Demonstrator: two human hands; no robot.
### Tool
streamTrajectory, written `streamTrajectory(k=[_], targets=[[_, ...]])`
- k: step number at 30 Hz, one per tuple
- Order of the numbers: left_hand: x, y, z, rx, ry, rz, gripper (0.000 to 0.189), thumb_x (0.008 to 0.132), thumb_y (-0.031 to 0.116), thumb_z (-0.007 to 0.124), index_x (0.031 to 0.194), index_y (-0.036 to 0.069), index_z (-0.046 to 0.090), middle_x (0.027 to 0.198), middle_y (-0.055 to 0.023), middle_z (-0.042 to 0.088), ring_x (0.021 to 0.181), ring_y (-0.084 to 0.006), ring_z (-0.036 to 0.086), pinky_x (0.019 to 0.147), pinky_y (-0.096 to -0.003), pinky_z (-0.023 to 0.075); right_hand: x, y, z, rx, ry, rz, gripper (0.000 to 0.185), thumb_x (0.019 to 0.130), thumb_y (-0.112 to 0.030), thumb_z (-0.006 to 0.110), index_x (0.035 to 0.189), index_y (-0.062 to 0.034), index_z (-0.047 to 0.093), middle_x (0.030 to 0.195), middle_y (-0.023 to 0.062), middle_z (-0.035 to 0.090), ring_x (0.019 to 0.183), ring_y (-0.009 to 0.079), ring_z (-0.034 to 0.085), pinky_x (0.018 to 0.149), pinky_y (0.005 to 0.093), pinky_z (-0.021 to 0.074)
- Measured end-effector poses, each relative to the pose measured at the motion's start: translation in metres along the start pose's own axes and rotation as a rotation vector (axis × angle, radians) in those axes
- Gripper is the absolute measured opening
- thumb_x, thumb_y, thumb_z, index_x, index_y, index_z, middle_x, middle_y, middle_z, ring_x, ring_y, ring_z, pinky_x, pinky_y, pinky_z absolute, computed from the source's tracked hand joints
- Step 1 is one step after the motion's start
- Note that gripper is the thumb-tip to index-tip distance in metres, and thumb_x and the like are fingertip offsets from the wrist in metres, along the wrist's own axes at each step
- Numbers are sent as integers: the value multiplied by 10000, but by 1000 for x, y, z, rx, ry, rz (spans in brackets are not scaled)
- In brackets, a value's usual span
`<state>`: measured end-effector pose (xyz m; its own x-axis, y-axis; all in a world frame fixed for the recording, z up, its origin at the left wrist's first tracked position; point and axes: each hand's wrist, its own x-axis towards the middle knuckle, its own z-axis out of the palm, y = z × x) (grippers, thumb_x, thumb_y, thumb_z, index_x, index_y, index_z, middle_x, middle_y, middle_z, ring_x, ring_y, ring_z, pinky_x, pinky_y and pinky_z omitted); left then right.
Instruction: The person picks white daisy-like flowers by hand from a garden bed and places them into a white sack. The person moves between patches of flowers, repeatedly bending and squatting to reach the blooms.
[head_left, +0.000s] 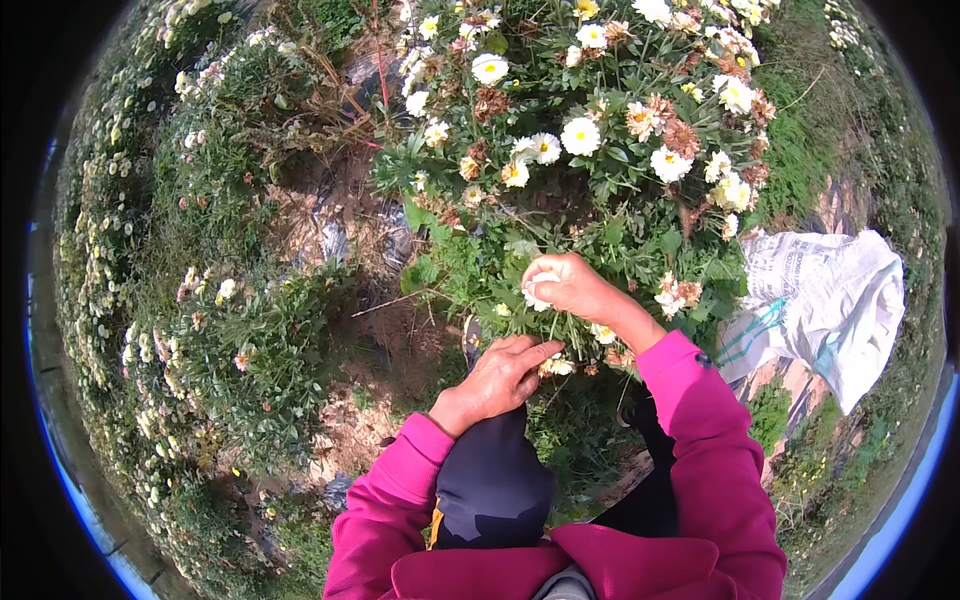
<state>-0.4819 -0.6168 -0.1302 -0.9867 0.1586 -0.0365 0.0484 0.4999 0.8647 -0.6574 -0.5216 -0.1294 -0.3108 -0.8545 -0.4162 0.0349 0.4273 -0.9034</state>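
My right hand (574, 289) is closed around a white chrysanthemum bloom (538, 292), whose petals show between thumb and fingers. Lower and to the left, my left hand (504, 375) lies with its back up and its index finger stretched over some stems. Its fingertips are beside a white and yellow bloom (556, 366); whether they grip anything is hidden. Another white bloom (602, 333) sits just under my right wrist. In front of both hands spreads a bushy chrysanthemum plant (615, 154) with white, yellow-centred flowers and brown withered heads (681, 138).
A white woven plastic sack (840, 292) bearing print lies to the right. More flowering plants (247, 360) grow at left, along a long row of blooms (105, 225). Bare soil (360, 427) and dark plastic film (394, 232) show between them. My knee (491, 487) is below the left hand.
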Motion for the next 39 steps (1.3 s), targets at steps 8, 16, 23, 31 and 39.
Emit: streamTrajectory(k=[8,16,23,31,39], targets=[[10,2,-17,-45,52,-83,487,671,-21,532,1148,76,537,851,-113,540,831,-306,526,786,-389,413,109,34,-54,475,543,143,445,828,-67,476,1254,-110,355,815,35,559,556,102,521,454,211,368],[4,-10,-18,-69,19,-165,484,638,-17,553,1112,79,561,887,-139,552,869,-333,536,784,-400,440,137,51,-62,746,326,57,374,813,-252,599,1146,-131,480,871,-1,569,681,93,522,574,230,367],[19,14,-39,78,89,-136,510,645,-62,522,1138,67,541,977,-155,554,925,-331,522,816,-390,423,103,73,-57,883,394,0,273,848,-157,510,1083,-22,543,987,67,603,818,128,570,688,249,450],[115,17,-135,441,530,-68,406,762,-12,553,1164,35,517,1117,-180,535,973,-341,531,834,-401,437,81,38,-24,485,484,-283,216,852,-247,562,893,-37,535,671,53,559,588,150,507,555,315,416],[109,-24,-91,374,33,-433,437,731,183,632,1145,81,535,1055,-183,532,931,-365,548,817,-420,454,58,34,-12,-372,840,-307,167,849,-179,583,816,-43,493,687,136,590,596,339,574,513,389,444]])
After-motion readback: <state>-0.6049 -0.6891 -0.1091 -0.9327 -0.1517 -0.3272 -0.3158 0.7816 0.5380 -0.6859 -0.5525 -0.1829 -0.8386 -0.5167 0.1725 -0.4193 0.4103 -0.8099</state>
